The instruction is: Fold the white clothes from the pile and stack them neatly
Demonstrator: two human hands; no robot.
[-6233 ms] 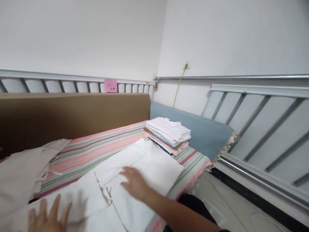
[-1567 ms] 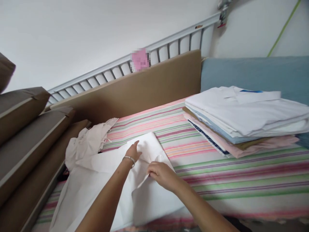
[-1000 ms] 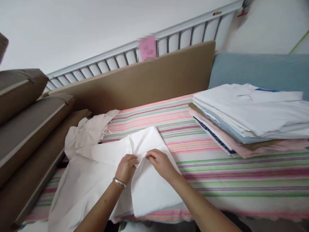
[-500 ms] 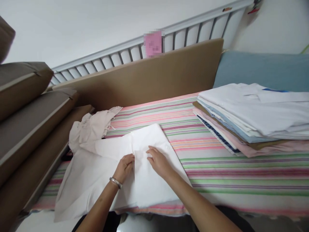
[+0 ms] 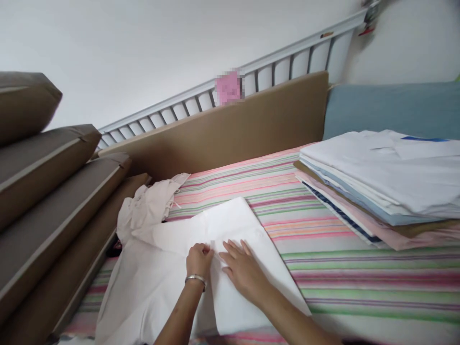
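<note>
A white garment, partly folded, lies across the striped cloth in front of me. Its right side is a smooth doubled panel with a straight inner edge; its left side spreads out loosely. My left hand, with a metal bangle at the wrist, is closed on that inner edge, thumb and fingers pinched together. Flat on the folded panel rests my right hand, its fingers spread and nothing gripped. Beyond the garment's upper left part is a crumpled pale cloth with thin ties.
At the right stands a stack of folded clothes, white on top. Brown-grey cushions are piled at the left. A brown board and a white railing run along the back, beside a blue panel. Striped cloth covers the surface.
The view has tilted up, so everything sits lower in the picture. My right hand has flattened and spread its fingers on the panel; my left hand stays at the inner edge, more tightly closed.
</note>
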